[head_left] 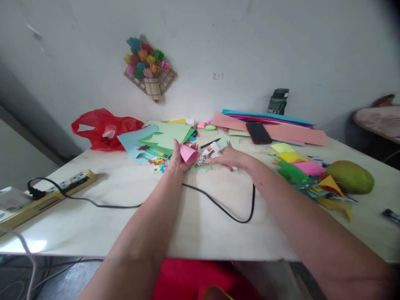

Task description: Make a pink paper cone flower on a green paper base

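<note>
My left hand (176, 160) is closed around a rolled pink paper cone (188, 154), its wide end facing right. Just beside it, my right hand (230, 158) grips a white glue gun (210, 152) with printed markings, its front pointing toward the cone. The fingers of the right hand partly cover the tool. A black cord (218, 203) loops over the table up to the right hand. Pale green paper cut-outs (200, 168) lie under the hands, and a black pen (210, 143) lies just behind them.
Green and blue paper sheets (168, 135) and a red plastic bag (106, 129) lie at back left. A phone (258, 133) rests on stacked coloured paper (300, 132). Clay packets (292, 157) and a green fruit (350, 177) sit right; a power strip (50, 201) sits left.
</note>
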Motion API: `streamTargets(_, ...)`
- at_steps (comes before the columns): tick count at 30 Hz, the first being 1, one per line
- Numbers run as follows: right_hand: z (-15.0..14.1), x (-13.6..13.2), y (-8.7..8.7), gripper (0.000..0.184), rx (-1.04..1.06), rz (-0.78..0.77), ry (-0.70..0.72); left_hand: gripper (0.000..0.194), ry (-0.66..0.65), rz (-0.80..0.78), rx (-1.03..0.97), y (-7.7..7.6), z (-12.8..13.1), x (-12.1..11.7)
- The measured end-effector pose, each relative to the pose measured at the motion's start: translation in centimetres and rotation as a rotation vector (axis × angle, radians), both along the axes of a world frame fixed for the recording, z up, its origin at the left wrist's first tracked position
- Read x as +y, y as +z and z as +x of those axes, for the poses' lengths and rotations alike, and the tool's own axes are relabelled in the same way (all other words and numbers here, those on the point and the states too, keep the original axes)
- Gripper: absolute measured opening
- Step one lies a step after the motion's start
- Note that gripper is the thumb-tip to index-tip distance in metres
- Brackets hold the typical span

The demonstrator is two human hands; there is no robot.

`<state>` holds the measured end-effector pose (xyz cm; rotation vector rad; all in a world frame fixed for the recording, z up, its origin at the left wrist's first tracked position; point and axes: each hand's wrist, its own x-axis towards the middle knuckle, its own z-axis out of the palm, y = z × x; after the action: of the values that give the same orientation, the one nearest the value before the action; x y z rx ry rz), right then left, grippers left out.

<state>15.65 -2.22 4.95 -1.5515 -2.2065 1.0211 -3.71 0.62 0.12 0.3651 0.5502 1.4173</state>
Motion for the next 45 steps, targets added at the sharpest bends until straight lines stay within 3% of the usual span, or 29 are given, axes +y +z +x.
streamTargets(8,-0.7,0.3,-0.5,0.057,-0.015,0.037,0.009,0.049,0.009,-0.002,-0.05,-0.2,-0.1,0.3)
streamTargets(18,-0.7,0.4,-0.6,0.054,0.004,0.043,0.029,0.05,0.078,-0.034,-0.074,0.8,-0.8,-0.5)
streamTargets(31,-1.4,-0.4,0.2,0.055,-0.031,0.049,-0.026,0.05,0.101,-0.061,-0.08,0.9,-0.7,-0.8)
streamTargets(45,-1.4,0.9,-1.1,0.059,-0.023,0.068,-0.124,0.051,0.068,-0.057,-0.064,0.9,-0.8,-0.9)
